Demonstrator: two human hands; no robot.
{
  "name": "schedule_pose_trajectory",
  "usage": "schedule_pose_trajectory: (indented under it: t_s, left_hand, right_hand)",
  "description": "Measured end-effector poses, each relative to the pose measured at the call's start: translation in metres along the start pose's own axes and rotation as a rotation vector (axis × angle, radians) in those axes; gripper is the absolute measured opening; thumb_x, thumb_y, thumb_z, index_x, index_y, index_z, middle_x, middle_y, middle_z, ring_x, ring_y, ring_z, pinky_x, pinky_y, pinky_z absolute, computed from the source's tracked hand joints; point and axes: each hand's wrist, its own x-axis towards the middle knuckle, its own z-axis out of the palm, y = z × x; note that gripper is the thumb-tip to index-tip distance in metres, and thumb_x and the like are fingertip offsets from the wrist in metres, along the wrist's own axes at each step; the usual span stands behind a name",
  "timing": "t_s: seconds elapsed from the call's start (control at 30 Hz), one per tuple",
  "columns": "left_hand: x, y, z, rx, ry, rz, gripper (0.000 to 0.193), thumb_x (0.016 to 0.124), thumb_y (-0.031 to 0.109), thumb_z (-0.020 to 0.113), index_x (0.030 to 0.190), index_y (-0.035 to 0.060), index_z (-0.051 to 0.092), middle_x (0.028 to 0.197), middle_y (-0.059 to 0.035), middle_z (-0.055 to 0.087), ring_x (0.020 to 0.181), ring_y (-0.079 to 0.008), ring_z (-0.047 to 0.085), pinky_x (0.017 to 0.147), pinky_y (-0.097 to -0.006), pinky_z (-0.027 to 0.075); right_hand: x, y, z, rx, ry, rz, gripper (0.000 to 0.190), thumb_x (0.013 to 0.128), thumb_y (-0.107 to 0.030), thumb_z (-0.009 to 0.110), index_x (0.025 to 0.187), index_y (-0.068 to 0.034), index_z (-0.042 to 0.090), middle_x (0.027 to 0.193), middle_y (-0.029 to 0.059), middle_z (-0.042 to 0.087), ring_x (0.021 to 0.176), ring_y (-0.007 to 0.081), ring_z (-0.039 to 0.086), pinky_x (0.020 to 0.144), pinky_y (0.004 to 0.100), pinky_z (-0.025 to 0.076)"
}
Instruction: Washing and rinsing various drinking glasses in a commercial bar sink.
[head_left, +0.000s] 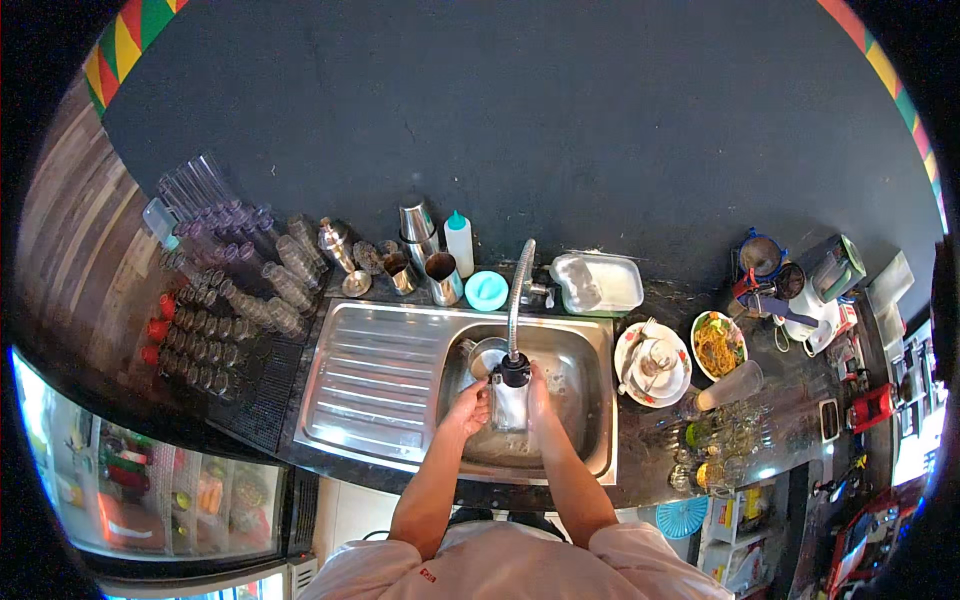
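Note:
My left hand (470, 406) and my right hand (539, 394) are over the basin of a stainless steel sink (581, 405). Between them is a clear, straight-sided container (511, 409), gripped from both sides. The black spray head (514, 370) of a flexible-hose faucet (517, 300) hangs directly above it and hides its far end. Behind my left hand, a round metal or glass vessel (486, 357) with a side handle sits in the basin. Small patches of foam lie on the basin floor.
A ribbed drainboard (375, 382) adjoins the basin on the left. Glasses (289, 285), steel shaker cups (444, 277) and a turquoise-lidded container (487, 290) line the back. Stacked dirty plates (626, 375), a noodle bowl (718, 345) and used glasses (712, 442) stand right.

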Motion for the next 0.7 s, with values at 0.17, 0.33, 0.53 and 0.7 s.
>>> schedule_pose_trajectory:
  t_s: [0.17,0.33,0.53,0.7]
  left_hand:
    - [0.005,-0.004,0.007,-0.062,-0.002,0.234,0.04,0.081,0.031,0.047,0.048,0.0162,0.03,0.042,0.0043,0.027,0.032,-0.0092,0.024,0.03,-0.0246,0.015]
    - [0.014,-0.021,0.005,0.411,-0.04,0.48,0.029,0.074,0.025,0.048,0.05,0.011,0.037,0.046,0.003,0.031,0.045,-0.008,0.028,0.047,-0.0254,0.022]
    - [0.023,-0.023,-0.005,0.521,-0.196,0.692,0.029,0.072,0.024,0.048,0.053,0.0056,0.04,0.056,-0.0004,0.042,0.054,-0.0102,0.038,0.052,-0.0253,0.028]
    - [0.024,-0.007,-0.019,0.391,0.131,0.643,0.024,0.072,0.027,0.047,0.063,0.0054,0.049,0.065,-0.0018,0.051,0.062,-0.0118,0.047,0.058,-0.0259,0.035]
  right_hand:
    - [-0.039,0.012,-0.017,-0.986,0.098,-0.136,0.047,0.069,-0.021,0.067,0.109,-0.005,0.047,0.097,0.0062,0.056,0.084,0.019,0.056,0.069,0.0312,0.048]
    - [-0.031,-0.002,-0.028,-0.743,-0.089,-0.589,0.068,0.047,0.001,0.075,0.109,-0.004,0.046,0.095,0.0027,0.056,0.086,0.0141,0.054,0.077,0.0286,0.044]
    - [-0.021,0.002,-0.038,-0.738,-0.043,-0.689,0.075,0.046,-0.002,0.077,0.111,-0.004,0.042,0.1,0.0035,0.054,0.094,0.0129,0.05,0.084,0.0288,0.04]
    - [-0.017,0.014,-0.035,-0.823,-0.027,-0.651,0.075,0.047,-0.003,0.078,0.112,-0.005,0.041,0.101,0.0039,0.053,0.095,0.0139,0.05,0.086,0.0294,0.039]
